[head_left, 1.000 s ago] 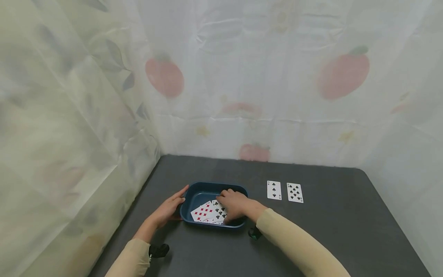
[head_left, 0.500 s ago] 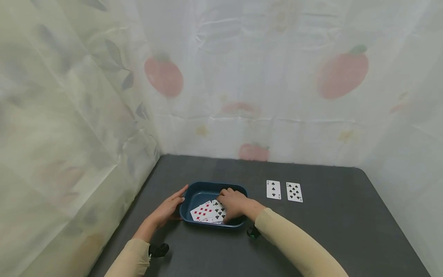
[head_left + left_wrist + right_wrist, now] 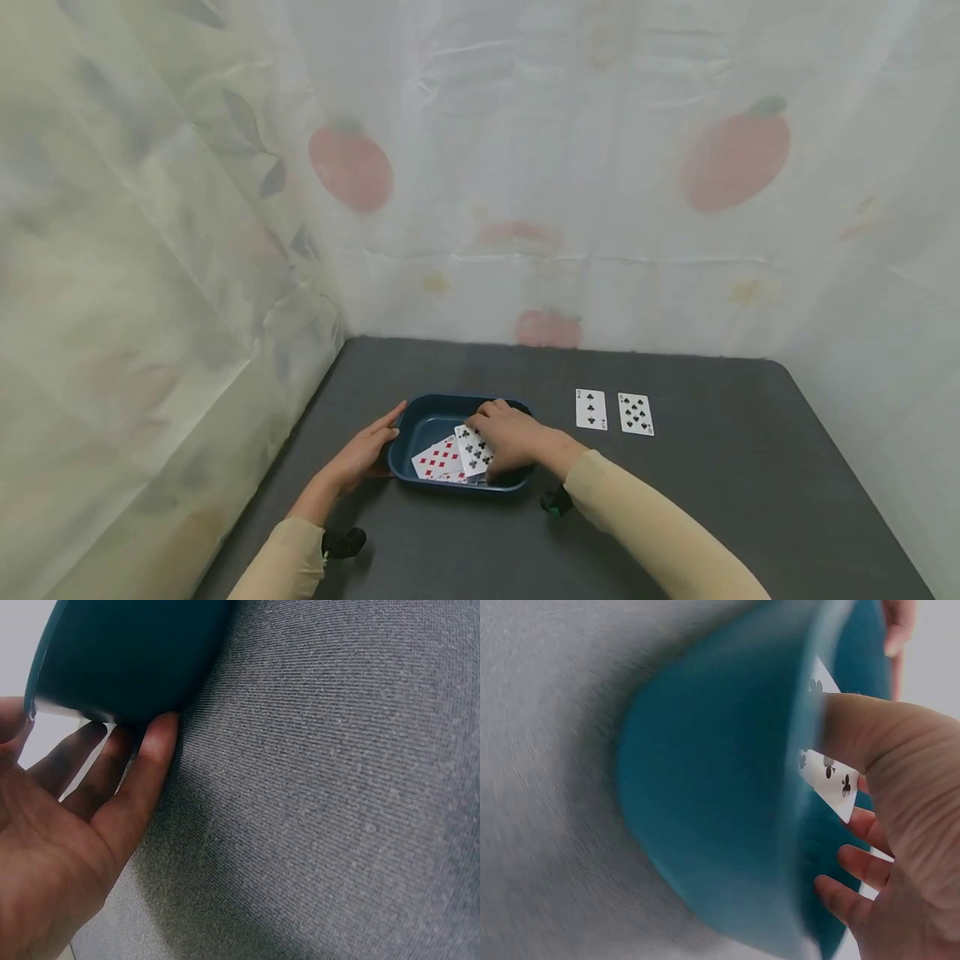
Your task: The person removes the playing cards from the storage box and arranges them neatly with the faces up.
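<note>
A blue plastic tray (image 3: 448, 488) sits on the table, with playing cards inside it. My left hand (image 3: 358, 457) lies along the tray's left side; in the left wrist view its fairly straight fingers (image 3: 154, 742) touch the outer wall. Reaching over the right rim, my right hand (image 3: 512, 435) pinches a clubs card (image 3: 472, 450) by its right edge, tilted above the others. Under and beside that card lies a diamonds card (image 3: 435, 458), overlapping further cards. The right wrist view shows the clubs card (image 3: 831, 776) between thumb and fingers.
To the right of the tray, two black-suited cards lie face up side by side, a three of clubs (image 3: 591, 409) and a spades card (image 3: 636, 414). The dark table (image 3: 720, 500) ends at a white fruit-print curtain (image 3: 622, 308) behind and on the left.
The right hand has raised the clubs card slightly off the pile, so more of its face shows. The left hand stays at the tray's side.
</note>
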`<state>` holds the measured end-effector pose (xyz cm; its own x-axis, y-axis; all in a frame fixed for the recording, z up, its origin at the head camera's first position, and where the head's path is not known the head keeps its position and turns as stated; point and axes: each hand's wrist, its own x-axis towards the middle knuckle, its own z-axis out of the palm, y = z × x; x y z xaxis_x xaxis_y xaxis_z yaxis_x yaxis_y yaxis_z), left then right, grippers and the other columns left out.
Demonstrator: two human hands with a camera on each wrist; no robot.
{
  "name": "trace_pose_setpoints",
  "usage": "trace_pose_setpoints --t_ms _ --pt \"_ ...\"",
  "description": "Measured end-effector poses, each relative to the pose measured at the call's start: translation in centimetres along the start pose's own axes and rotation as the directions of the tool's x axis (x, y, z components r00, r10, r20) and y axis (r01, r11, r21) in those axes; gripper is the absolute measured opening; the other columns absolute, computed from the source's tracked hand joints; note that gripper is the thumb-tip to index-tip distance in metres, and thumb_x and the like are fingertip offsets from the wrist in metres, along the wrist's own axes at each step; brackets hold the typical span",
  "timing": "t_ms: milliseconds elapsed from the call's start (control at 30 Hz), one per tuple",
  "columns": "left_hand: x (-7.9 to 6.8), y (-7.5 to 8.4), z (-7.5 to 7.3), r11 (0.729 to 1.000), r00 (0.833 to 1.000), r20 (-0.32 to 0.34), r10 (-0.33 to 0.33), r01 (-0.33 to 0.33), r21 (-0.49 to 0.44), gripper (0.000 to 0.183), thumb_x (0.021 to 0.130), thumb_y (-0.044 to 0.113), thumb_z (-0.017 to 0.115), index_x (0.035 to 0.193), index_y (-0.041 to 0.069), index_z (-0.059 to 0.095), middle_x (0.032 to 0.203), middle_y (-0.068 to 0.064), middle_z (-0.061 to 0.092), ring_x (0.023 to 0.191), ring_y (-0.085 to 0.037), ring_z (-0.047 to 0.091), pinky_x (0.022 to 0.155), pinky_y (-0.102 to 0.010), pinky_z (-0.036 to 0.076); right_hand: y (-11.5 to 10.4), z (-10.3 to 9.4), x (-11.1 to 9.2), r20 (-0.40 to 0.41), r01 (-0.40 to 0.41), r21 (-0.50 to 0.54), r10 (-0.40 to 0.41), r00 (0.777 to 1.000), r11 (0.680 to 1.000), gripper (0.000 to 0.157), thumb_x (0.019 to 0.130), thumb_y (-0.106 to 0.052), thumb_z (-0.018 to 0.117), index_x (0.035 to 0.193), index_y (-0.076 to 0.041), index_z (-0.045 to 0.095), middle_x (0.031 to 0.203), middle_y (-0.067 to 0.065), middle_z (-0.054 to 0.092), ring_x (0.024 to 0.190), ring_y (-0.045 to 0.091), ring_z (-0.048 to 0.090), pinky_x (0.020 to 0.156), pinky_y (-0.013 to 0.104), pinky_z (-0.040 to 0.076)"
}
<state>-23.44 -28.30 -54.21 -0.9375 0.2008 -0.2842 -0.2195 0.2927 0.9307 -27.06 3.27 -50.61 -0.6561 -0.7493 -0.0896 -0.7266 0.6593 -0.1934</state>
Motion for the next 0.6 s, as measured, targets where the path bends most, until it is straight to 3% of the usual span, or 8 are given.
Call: trace_pose_setpoints --t_ms 300,600 --pt "0.1 0.2 0.1 1.000 1.000 0.013 -0.001 0.001 -0.010 0.057 0.110 0.023 0.043 0.164 0.035 0.026 0.169 -0.016 0.015 0.144 -0.043 0.033 0.085 -0.056 0.055 3.1 -4.1 -3.7 -0.105 -0.019 0.120 0.032 0.994 0.993 0.094 0.079 -0.036 0.090 0.158 -0.021 0.042 0.150 0.007 0.044 0.135 0.026 0.039 0.105 0.045 0.044" --pt "0.2 0.0 -0.1 1.000 1.000 0.005 0.003 -0.003 -0.001 0.057 0.110 0.023 0.044 0.164 0.034 0.026 0.169 -0.016 0.015 0.144 -0.043 0.033 0.083 -0.055 0.056 8.4 -5.8 -8.6 -0.156 -0.138 0.140 0.160 0.975 0.980 0.097 0.075 -0.043 0.091 0.155 -0.014 0.045 0.148 0.009 0.048 0.137 0.031 0.039 0.105 0.051 0.042"
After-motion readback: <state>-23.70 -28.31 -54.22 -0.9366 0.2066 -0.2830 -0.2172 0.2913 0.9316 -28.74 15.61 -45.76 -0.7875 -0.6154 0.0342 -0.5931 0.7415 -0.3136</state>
